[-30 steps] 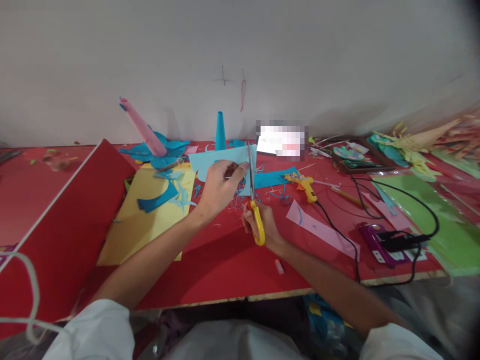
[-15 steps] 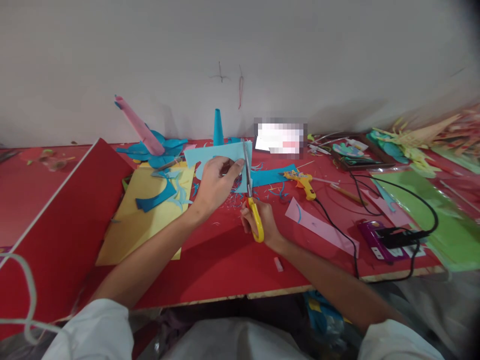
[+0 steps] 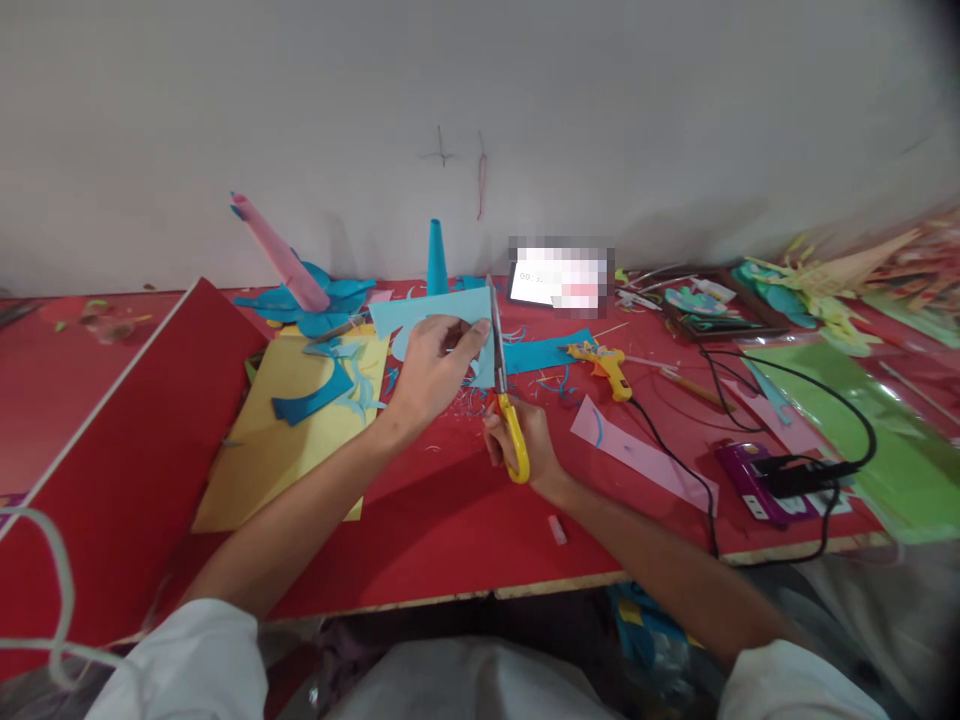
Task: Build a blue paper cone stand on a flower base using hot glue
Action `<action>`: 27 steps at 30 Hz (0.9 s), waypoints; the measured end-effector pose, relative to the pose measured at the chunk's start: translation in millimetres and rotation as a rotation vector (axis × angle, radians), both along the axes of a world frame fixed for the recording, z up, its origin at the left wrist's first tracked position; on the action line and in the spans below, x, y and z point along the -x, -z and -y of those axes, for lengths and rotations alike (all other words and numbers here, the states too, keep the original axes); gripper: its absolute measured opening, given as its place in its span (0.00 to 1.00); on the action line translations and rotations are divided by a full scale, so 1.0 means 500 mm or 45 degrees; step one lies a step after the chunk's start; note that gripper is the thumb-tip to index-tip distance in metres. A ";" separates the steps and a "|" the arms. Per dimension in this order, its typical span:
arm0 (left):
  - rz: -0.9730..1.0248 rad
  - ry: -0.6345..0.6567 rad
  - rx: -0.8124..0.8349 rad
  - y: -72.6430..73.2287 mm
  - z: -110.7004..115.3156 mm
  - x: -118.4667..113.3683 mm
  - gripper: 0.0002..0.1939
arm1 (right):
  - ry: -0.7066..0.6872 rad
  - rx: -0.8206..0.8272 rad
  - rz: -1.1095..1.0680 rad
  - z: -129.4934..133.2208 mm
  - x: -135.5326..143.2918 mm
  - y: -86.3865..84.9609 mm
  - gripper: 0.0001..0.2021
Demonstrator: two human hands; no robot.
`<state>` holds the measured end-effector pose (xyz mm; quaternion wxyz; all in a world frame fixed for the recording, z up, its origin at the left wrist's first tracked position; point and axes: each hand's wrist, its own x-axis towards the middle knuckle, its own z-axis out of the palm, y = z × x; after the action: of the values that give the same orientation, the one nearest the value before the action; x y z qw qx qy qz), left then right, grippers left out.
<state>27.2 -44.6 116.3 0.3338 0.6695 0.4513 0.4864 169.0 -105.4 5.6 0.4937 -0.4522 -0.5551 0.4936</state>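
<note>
Paper (image 3: 427, 308) narrowed; left hand (image 3: 430, 366) pinches; right (image 3: 538, 442) grips scissors (image 3: 509, 413)

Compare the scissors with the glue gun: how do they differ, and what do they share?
The scissors are in the right hand; the glue gun lies on the table. The scissors have metal blades and no cord; the glue gun trails a black cord. Both show yellow.
</note>
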 end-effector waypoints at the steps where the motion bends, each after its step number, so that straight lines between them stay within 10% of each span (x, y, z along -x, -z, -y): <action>1: 0.001 -0.005 0.000 0.000 0.001 0.000 0.29 | 0.003 -0.003 -0.016 0.000 0.000 0.000 0.25; 27: -0.229 0.238 -0.029 0.049 0.012 -0.032 0.29 | 0.319 -0.135 -0.075 -0.010 -0.024 -0.007 0.20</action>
<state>43.3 -50.6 91.7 0.3283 0.7534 0.4096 0.3961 181.1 -100.5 9.2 0.5908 -0.4764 -0.5050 0.4111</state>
